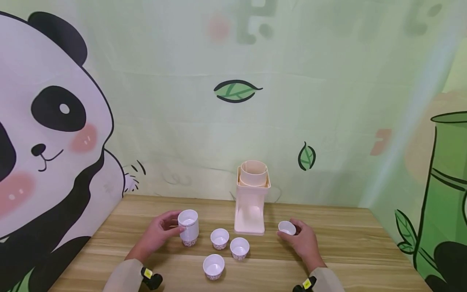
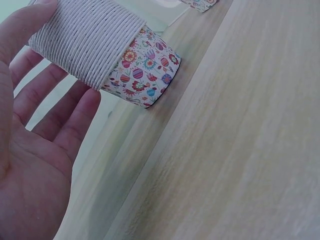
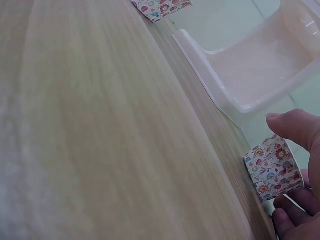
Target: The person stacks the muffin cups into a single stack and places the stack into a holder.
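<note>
Within right grip (image 1: 304, 243), apparently: cup (image 1: 286, 228)

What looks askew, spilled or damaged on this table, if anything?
Nothing stands out. The left hand holds an upright cup stack, the right hand holds a small cup, the three loose cups stand upright, and so does the pink dispenser farther back. No spill or damage shows.

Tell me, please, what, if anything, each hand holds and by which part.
The left hand grips the stack of cups by its sides, above the patterned bottom; the right hand holds a single cup by its sides.
</note>
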A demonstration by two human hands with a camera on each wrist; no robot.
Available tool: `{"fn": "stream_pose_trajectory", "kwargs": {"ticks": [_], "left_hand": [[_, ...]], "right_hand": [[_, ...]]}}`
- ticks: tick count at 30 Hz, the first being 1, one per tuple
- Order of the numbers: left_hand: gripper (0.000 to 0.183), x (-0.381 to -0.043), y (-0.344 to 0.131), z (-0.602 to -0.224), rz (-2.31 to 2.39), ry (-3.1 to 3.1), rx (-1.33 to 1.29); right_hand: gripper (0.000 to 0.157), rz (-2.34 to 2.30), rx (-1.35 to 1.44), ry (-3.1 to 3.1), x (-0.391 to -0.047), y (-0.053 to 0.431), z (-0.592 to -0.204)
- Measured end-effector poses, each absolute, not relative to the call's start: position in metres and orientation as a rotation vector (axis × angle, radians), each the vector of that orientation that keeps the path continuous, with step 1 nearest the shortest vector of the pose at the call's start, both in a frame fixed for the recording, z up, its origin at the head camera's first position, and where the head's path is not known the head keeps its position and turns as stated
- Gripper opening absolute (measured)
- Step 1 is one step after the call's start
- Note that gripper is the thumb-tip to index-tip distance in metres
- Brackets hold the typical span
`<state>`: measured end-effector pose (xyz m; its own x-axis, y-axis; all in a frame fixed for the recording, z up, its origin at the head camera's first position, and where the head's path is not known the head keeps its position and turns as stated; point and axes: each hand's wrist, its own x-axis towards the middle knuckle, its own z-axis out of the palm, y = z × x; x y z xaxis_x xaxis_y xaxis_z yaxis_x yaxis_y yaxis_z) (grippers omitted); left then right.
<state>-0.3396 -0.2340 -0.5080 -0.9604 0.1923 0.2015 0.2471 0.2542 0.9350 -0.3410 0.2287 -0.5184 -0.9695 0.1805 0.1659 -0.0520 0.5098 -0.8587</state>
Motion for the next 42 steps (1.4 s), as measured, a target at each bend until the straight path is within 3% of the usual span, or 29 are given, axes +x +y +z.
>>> {"fn": "stream_pose_trajectory", "kwargs": {"ticks": [19, 42], "left_hand": [[0.055, -0.3415, -0.2347, -0.5106, -1.838, -2.449, -0.429], [0.056, -0.3426, -0.2352, -0.5121, -1.848, -2.45, -0.413]], "right_hand": [[0.075, 1.462, -0.107, -2.498, -0.3413, 0.2303, -0.5196], [0.065, 1.443, -0.114, -2.526, -0.3384, 0.2283, -0.5155]]}}
